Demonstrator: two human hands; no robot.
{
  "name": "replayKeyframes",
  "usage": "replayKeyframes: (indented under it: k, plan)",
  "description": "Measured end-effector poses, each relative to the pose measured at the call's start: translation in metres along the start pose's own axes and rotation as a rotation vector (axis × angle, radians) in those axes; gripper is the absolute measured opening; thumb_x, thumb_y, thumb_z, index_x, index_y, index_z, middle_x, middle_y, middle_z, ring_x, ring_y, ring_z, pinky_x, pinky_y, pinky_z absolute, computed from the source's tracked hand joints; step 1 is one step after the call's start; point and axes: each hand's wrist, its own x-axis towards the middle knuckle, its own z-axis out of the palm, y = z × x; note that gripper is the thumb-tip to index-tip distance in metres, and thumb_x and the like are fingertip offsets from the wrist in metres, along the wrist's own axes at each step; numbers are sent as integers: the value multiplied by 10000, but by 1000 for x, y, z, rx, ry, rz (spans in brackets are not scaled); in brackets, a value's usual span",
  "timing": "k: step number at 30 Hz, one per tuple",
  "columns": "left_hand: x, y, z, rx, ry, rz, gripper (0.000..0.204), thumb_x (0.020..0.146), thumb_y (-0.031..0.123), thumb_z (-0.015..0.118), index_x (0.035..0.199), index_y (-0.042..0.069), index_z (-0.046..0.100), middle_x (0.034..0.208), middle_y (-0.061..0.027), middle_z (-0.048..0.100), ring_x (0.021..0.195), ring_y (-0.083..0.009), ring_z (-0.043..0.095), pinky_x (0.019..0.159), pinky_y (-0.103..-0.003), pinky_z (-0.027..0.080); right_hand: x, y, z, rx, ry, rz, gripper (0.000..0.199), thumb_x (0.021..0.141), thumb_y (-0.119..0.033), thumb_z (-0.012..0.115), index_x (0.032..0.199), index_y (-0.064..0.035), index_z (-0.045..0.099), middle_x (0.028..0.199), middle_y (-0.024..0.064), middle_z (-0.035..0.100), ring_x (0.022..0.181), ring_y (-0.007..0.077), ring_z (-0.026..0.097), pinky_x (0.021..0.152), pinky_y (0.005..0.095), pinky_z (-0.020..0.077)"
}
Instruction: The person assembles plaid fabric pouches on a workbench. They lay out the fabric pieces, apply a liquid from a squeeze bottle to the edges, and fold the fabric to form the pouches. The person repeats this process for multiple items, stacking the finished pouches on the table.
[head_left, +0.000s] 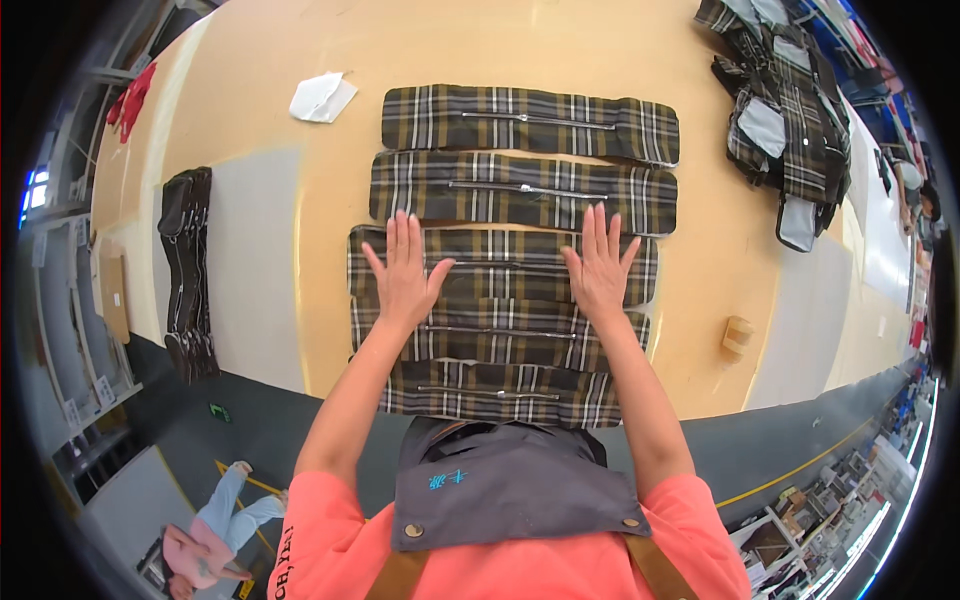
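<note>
Several plaid fabric strips with zippers lie across the table in a column in front of me. My left hand rests flat, fingers spread, on the left end of the middle plaid strip. On that strip's right end lies my right hand, also flat with fingers apart. Just beyond my fingertips is another plaid strip, its silver zipper closed. The farthest strip sits above it. Closer to me, a fourth strip and the nearest strip touch or overlap, the last at the table's edge.
A dark stack of zippered strips hangs slightly over the table's front edge at left. White scraps lie at far left. More plaid pieces are heaped at far right. A small tan block sits at right. Another person is behind at lower left.
</note>
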Motion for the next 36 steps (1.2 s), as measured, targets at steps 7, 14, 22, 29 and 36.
replayKeyframes:
  k: [7, 14, 22, 29, 36]
  plan:
    - [82, 4, 28, 63, -31, 6, 801, 942, 503, 466, 1519, 64, 127, 1584, -126, 129, 1466, -277, 106, 1105, -638, 4, 77, 44, 16, -69, -37, 17, 676, 981, -552, 288, 1528, -181, 149, 1589, 2, 151, 1460, 284, 123, 1132, 601, 13]
    - [157, 28, 4, 85, 117, 105, 800, 945, 530, 434, 1524, 80, 112, 1590, -109, 113, 1468, -282, 95, 1099, -645, 6, 161, 39, -22, 18, 185, -66, 666, 984, -537, 304, 1523, -166, 178, 1584, 18, 175, 1462, 288, 107, 1119, 620, 5]
    - [214, -6, 35, 157, 86, 3, 816, 928, 638, 340, 1518, 104, 163, 1583, -112, 142, 1462, -281, 119, 1113, -634, 17, 209, 123, 27, -340, 74, 111, 698, 951, -563, 382, 1516, -196, 204, 1580, 19, 181, 1459, 260, 137, 1143, 578, 60]
    - [231, -85, 24, -425, 215, -555, 658, 793, 435, 726, 1280, 43, 519, 1187, -145, 602, 1045, -270, 576, 890, -437, 433, 220, 174, -2, 147, 86, 514, 560, 842, -357, 683, 1280, -52, 511, 1223, 171, 599, 1109, 315, 585, 928, 411, 444]
    - [245, -65, -24, -926, 333, -492, 392, 843, 294, 728, 1036, -40, 660, 916, -73, 680, 804, -114, 580, 756, -267, 458, 218, 201, -30, 838, 243, 280, 252, 957, -210, 569, 1050, 17, 626, 887, 44, 639, 805, 102, 524, 758, 259, 431]
